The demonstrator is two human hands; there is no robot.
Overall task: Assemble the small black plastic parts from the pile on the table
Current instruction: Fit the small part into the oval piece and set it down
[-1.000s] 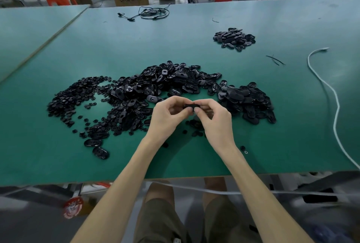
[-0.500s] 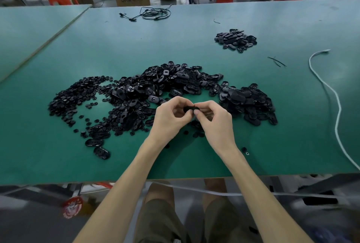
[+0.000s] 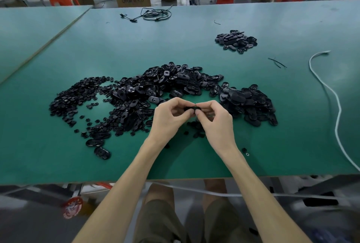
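Note:
A small black plastic part (image 3: 191,108) is pinched between the fingertips of my left hand (image 3: 169,120) and my right hand (image 3: 216,123), just above the green table (image 3: 194,52). Behind my hands spreads a big pile of black oval parts (image 3: 171,85). To its left lies a patch of small round black pieces (image 3: 78,96). More oval parts form a heap (image 3: 251,104) to the right of my hands. Most of the held part is hidden by my fingers.
A separate small heap of black parts (image 3: 236,40) sits at the far right. A white cable (image 3: 331,94) runs down the table's right side. A coiled black wire (image 3: 153,15) lies at the far edge. Two loose oval parts (image 3: 99,147) lie near the front left.
My hands stay together on the same small part; the fingers have shifted slightly around it. Nothing on the table has moved.

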